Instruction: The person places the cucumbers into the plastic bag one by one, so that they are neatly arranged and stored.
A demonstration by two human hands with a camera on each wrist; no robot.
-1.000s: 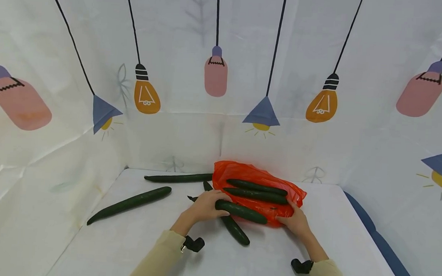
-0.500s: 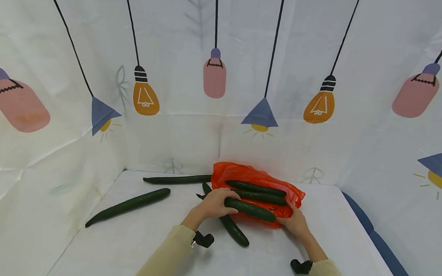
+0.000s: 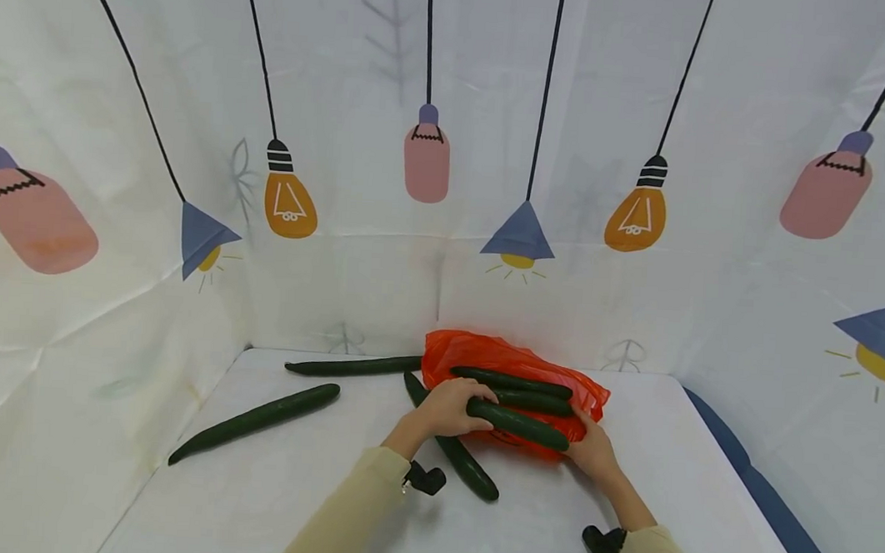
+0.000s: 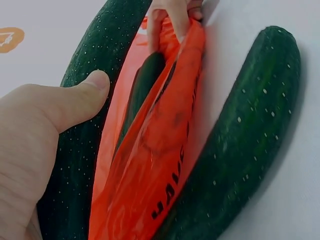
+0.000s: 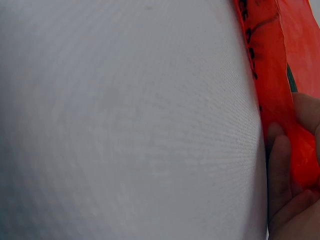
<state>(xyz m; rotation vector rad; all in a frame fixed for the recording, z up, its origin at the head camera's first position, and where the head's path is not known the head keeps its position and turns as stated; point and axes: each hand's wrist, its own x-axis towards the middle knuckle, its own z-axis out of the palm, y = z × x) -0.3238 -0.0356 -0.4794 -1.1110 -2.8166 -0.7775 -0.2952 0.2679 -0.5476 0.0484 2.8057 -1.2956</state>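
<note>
My left hand [image 3: 454, 407] grips a dark green cucumber [image 3: 519, 425]; its thumb [image 4: 90, 95] lies along the speckled skin in the left wrist view. The cucumber is above the front of a red plastic bag [image 3: 484, 346], its far end near my right hand [image 3: 593, 446]. That right hand holds the bag's right side, fingers [image 5: 281, 170] bent at the red film [image 5: 270, 60]. Two more cucumbers, a rear one [image 3: 512, 381] and a nearer one [image 3: 537, 402], lie at the bag's opening. The nearer one is partly hidden by my left hand.
Beneath my left hand a cucumber [image 3: 470, 472] lies slantwise on the white table [image 3: 519, 539]. Two others rest to the left, one at the back [image 3: 355, 365] and one further forward [image 3: 255, 422]. A white printed curtain [image 3: 337, 288] hangs behind the table.
My left hand has carried its cucumber to the right, over the bag's front, and its far end is now close to my right hand. The right hand keeps its place at the bag.
</note>
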